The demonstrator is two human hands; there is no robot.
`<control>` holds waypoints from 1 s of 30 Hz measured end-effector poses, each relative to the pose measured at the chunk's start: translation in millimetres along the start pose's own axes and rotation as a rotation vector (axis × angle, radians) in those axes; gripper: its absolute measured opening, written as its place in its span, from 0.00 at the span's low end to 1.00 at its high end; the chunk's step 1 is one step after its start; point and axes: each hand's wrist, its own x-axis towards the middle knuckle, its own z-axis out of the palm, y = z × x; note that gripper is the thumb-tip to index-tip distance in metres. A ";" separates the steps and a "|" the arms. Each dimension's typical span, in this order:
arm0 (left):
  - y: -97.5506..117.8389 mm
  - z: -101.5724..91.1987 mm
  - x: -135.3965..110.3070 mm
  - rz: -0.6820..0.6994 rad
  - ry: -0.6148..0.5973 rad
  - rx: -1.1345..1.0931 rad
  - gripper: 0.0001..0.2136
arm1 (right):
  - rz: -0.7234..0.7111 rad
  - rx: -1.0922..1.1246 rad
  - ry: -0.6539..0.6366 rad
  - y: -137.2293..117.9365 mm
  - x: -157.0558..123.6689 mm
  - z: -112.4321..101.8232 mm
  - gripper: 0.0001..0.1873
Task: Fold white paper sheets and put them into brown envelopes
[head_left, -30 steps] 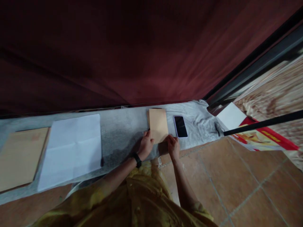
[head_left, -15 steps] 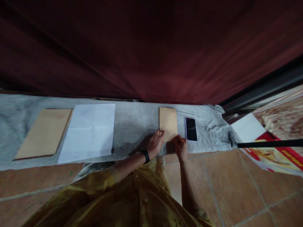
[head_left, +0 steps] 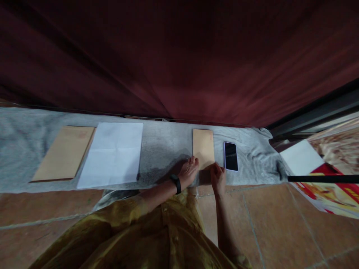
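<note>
A small tan envelope [head_left: 203, 147] lies upright on a grey cloth [head_left: 162, 149] spread on the floor. My left hand [head_left: 189, 172], with a black wristband, rests at the envelope's near left corner, its fingers touching the paper. My right hand [head_left: 218, 175] sits at the near right corner, fingers curled onto the edge. A black phone [head_left: 230, 155] lies face up just right of the envelope, close to my right hand.
A creased white sheet [head_left: 112, 154] and a large tan envelope [head_left: 65, 157] lie on the cloth to the left. A dark red curtain [head_left: 179, 59] hangs behind. A white paper [head_left: 301, 157], a black rod [head_left: 322, 178] and a red printed sheet [head_left: 333, 194] are at the right on tiled floor.
The view has swung left and levelled, bringing the large envelope and white sheet further into frame. Both hands stay at the small envelope's near edge.
</note>
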 end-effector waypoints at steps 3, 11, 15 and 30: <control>3.4 1.0 2.2 -0.008 -0.031 0.094 0.16 | -0.009 -0.042 0.002 -2.2 -1.6 2.2 0.26; 12.0 -9.1 -1.9 0.018 -0.052 0.222 0.16 | -0.103 -0.072 0.031 -0.9 -5.4 2.8 0.24; 13.6 -22.7 -12.4 0.047 -0.047 0.231 0.21 | -0.158 -0.081 0.110 -9.0 -10.4 -3.0 0.26; -177.1 -148.6 -141.0 -0.397 0.490 0.403 0.26 | -0.154 0.482 -0.469 -127.1 -74.5 112.1 0.16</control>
